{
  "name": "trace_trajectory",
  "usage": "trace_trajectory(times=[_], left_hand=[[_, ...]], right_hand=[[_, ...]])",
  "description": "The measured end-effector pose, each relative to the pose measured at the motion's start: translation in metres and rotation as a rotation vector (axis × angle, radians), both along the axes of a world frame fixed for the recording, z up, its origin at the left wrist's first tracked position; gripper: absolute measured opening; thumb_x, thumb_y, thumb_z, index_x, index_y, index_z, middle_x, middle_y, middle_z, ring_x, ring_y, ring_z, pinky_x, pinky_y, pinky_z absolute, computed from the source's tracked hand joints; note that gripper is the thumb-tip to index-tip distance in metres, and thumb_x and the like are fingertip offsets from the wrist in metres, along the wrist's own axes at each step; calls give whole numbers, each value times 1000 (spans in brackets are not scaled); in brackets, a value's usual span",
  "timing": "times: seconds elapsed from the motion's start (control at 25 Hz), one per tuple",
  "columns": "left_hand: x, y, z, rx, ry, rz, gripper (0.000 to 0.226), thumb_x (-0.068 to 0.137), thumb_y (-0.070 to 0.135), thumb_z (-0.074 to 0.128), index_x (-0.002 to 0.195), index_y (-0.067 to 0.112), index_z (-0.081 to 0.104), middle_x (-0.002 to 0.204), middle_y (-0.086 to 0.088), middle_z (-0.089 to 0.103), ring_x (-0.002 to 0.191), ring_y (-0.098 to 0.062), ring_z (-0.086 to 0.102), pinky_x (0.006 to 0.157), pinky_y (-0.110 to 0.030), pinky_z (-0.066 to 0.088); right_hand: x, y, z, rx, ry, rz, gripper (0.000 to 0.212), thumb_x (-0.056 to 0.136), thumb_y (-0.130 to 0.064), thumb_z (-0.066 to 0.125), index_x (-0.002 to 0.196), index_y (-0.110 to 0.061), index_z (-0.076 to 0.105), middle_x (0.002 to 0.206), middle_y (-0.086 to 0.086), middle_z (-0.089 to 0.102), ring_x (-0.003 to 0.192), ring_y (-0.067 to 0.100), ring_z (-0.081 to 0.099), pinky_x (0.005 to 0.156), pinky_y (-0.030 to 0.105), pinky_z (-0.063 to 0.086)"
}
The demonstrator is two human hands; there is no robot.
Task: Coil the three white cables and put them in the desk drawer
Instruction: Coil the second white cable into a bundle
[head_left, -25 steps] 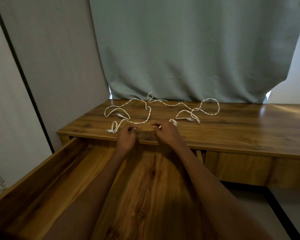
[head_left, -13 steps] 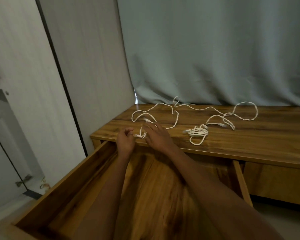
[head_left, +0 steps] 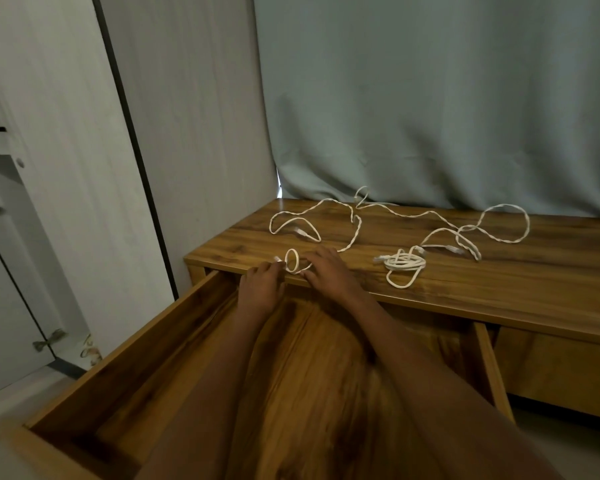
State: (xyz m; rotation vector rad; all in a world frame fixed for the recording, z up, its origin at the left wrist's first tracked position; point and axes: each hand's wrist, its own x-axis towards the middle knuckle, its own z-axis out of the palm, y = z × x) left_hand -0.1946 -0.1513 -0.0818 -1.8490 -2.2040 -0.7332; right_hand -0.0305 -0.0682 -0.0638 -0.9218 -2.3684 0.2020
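Currently, a small loop of white cable (head_left: 292, 260) is pinched at the desk (head_left: 499, 282) edge between left hand (head_left: 261, 285) and right hand (head_left: 329, 271) (both partly closed), above the open drawer (head_left: 125, 368).

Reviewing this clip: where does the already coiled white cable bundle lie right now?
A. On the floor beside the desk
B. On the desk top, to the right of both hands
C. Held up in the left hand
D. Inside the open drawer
B: the coiled bundle rests on the desk top, apart from the right hand; the visible part of the open drawer holds no cable.
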Motion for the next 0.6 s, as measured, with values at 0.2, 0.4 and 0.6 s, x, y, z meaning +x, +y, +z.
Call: trace_trajectory(times=[0.2, 0.4, 0.6], left_hand=[[13, 1, -2, 117, 76, -44, 39, 96, 38, 60, 130, 21, 57, 138, -4, 53, 126, -29, 50, 100, -44, 43], [28, 8, -3, 173, 49, -80, 30, 98, 37, 56, 122, 20, 64, 119, -3, 65, 104, -24, 60, 85, -39, 50], [42, 13, -1, 166, 43, -77, 28, 96, 34, 59, 118, 19, 66, 114, -5, 66, 100, -27, 62, 82, -41, 52]], right_hand=[[20, -10, 8, -32, 52, 63, 40, 100, -26, 57, 139, -20, 56, 135, 1, 53, 114, 20, 57, 88, 31, 46], [76, -8, 13, 205, 40, -342, 46, 98, -35, 51, 142, -21, 52, 146, 6, 51, 133, 27, 48, 107, 46, 40], [138, 7, 3, -104, -126, -617, 58, 95, -55, 53, 144, -25, 48, 160, 10, 28, 139, 39, 39, 109, 50, 38]])
